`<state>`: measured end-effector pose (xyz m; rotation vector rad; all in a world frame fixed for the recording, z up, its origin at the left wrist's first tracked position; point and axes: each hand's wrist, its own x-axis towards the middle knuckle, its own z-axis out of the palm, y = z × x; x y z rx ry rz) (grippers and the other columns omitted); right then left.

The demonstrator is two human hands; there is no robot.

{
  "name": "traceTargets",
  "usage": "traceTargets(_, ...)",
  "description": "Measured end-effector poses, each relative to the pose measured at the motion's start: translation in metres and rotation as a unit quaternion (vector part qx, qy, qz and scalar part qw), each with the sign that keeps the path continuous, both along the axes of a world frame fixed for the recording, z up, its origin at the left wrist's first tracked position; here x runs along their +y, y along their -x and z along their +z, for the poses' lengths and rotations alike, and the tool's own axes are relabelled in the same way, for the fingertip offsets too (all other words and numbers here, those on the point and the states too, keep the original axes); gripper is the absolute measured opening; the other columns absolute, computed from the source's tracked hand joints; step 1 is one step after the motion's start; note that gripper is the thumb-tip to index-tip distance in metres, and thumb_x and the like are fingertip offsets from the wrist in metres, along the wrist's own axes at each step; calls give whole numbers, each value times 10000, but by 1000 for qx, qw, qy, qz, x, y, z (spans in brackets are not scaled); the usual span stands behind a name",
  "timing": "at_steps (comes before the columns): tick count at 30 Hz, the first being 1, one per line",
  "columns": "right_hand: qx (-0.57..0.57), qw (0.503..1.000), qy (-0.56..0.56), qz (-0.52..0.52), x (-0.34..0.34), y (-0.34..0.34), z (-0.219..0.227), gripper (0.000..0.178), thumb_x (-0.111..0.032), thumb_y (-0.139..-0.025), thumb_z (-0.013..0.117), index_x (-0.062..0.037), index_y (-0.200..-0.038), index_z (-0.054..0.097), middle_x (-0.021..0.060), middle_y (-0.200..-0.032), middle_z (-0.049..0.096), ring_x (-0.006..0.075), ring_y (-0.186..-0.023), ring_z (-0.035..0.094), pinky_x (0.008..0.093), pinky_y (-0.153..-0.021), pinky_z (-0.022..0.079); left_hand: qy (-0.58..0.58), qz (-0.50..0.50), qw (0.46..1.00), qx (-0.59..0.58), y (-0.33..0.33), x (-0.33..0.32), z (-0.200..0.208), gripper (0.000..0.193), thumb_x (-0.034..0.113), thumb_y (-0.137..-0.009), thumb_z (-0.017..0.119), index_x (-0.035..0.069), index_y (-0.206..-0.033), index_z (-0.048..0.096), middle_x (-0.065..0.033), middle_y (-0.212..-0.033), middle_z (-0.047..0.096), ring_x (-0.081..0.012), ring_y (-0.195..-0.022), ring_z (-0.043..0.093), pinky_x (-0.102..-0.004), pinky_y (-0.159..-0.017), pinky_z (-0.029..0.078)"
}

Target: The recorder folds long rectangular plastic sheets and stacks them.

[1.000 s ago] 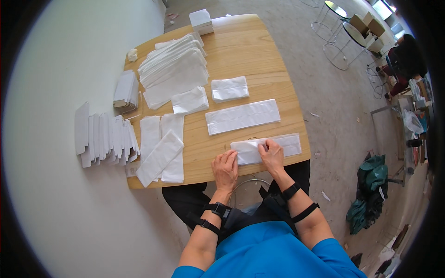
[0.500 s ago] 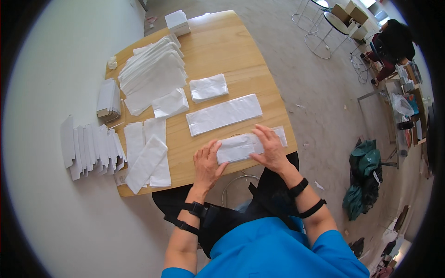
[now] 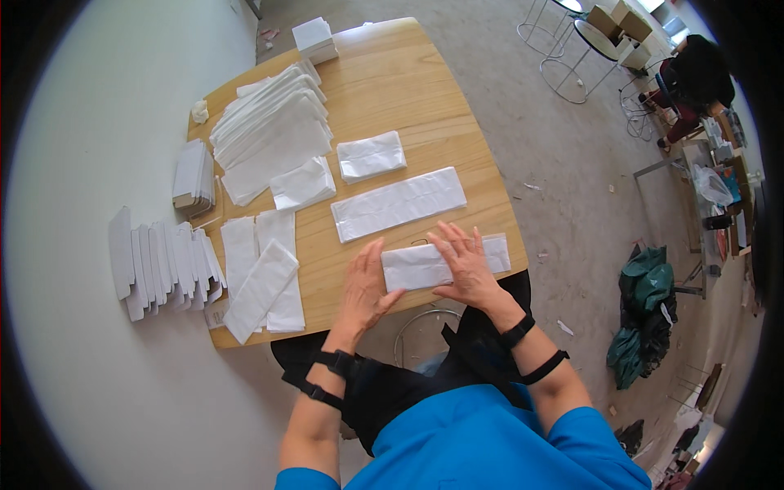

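A long white strip (image 3: 412, 268), looking like folded thin sheet or film, lies along the table's near edge. My left hand (image 3: 365, 287) is at its left end, fingers slightly bent and apart, thumb at the near corner. Across its middle my right hand (image 3: 467, 268) rests with fingers spread, hiding part of it. Neither hand grips anything. Beyond lies a similar long white strip (image 3: 400, 204), and past that a shorter folded white stack (image 3: 371, 157). To the left are several loose white strips (image 3: 261, 291), some crossing each other.
Fanned white sheets (image 3: 273, 135) cover the wooden table's (image 3: 400, 73) left side, beside a folded white bundle (image 3: 302, 184). White card stacks (image 3: 193, 175) and standing cards (image 3: 167, 265) line the left edge. A small white block (image 3: 315, 41) sits far off. Another person (image 3: 694, 73) sits at right.
My right hand has slid left along the strip, and its fingers lie flatter. More of the strip's right end shows. My left hand has barely moved.
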<state>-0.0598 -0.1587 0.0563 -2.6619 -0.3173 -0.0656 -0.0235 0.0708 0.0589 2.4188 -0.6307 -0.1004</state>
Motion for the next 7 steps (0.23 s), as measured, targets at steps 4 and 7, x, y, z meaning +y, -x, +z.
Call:
traceTargets(4,80,941,-182,-275,-8,18,-9,608,-220,-689,785,-86,-1229,542,167,-1191,587,284,-1148,537,387,-1015,379,74,257,935,234,20,-1,-11,537,244,-779,743,32,-1202,489,-160,-1131,567,-198,-799,607,-322,-699,484)
traceTargets(7,365,770,-355,-384,-12,38,-15,455,-252,-801,724,-89,-1201,580,174,-1140,639,245,-1099,586,352,-995,405,51,263,924,273,22,5,-46,460,252,-819,711,48,-1181,513,-126,-1051,599,-181,-718,607,-312,-653,488)
